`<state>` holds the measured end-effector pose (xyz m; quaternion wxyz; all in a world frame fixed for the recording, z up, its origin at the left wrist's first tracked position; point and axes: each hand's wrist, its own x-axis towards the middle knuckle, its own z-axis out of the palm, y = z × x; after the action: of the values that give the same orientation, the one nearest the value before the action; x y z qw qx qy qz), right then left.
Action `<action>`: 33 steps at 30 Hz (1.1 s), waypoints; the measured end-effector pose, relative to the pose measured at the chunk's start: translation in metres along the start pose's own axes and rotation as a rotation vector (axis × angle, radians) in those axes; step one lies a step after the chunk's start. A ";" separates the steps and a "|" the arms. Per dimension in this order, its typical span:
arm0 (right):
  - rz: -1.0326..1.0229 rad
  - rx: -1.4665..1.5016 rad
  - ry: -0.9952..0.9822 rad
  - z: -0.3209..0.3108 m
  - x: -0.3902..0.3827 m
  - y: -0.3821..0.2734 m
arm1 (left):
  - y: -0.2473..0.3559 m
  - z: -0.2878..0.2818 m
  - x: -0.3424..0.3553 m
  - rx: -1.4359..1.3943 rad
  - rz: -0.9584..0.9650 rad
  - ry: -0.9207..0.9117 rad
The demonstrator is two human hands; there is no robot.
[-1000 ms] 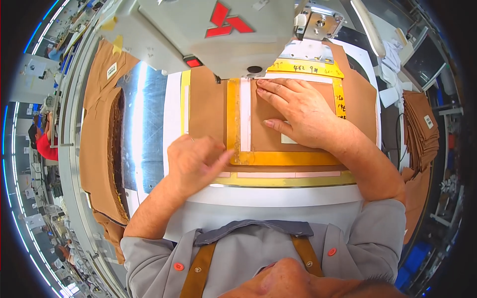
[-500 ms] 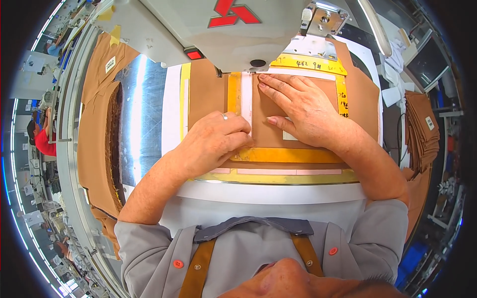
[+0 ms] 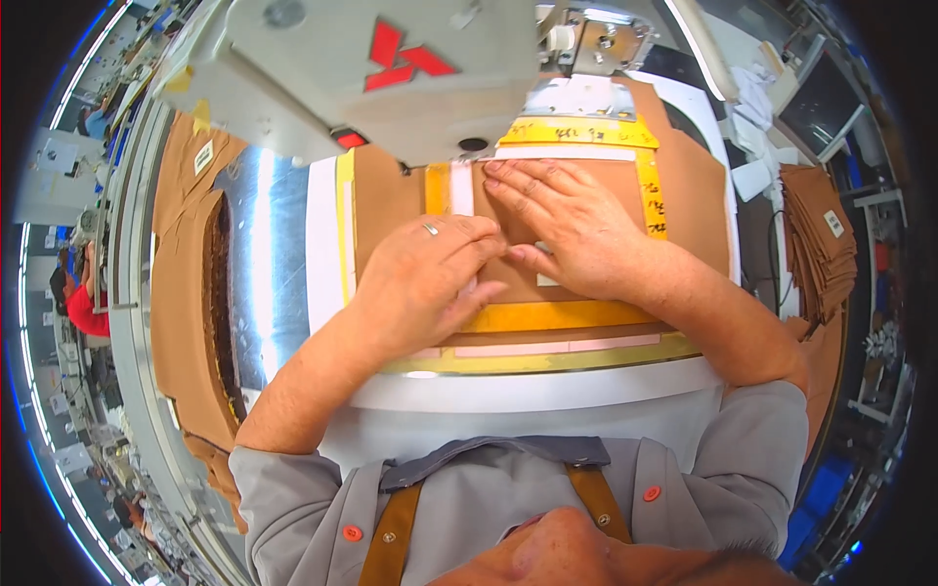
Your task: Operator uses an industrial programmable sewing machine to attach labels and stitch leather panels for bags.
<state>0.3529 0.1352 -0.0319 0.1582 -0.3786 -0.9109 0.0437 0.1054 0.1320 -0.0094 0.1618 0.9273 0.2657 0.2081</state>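
My right hand [image 3: 576, 230] lies flat on a brown fabric piece [image 3: 611, 186] inside a yellow-edged template frame [image 3: 567, 314], fingers stretched to its upper left corner. My left hand [image 3: 420, 278] rests over the frame's left side, thumb apart from the fingers and holding nothing I can see. Its fingertips come close to my right thumb, by the lower end of a white strip [image 3: 461, 186]. Beneath my right hand a small pale label [image 3: 547, 279] partly shows. More brown fabric [image 3: 391, 190] lies around the frame.
A large grey sewing machine head [image 3: 322, 78] overhangs the far edge of the work. Brown fabric [image 3: 181, 303] is piled at left beside a shiny metal plate [image 3: 264, 264]. At right hangs a stack of brown pieces [image 3: 816, 234], near a dark screen [image 3: 831, 107].
My left hand has shifted right toward my right thumb, and its thumb has spread from the fingers. My right hand stays flat on the fabric. The whole view has shifted slightly.
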 end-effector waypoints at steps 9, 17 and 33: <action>0.186 -0.322 0.064 -0.032 -0.041 0.004 | 0.005 0.013 0.017 0.309 -0.051 -0.079; 0.289 -0.352 0.127 -0.036 -0.056 0.004 | 0.009 0.010 0.023 0.343 -0.124 -0.144; 0.318 -0.402 0.065 -0.034 -0.053 0.007 | 0.007 0.007 0.020 0.443 -0.131 -0.164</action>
<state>0.4040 0.1017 -0.0146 0.1000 -0.5421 -0.8248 -0.1261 0.1272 0.1360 -0.0066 -0.0112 0.9347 0.3505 0.0576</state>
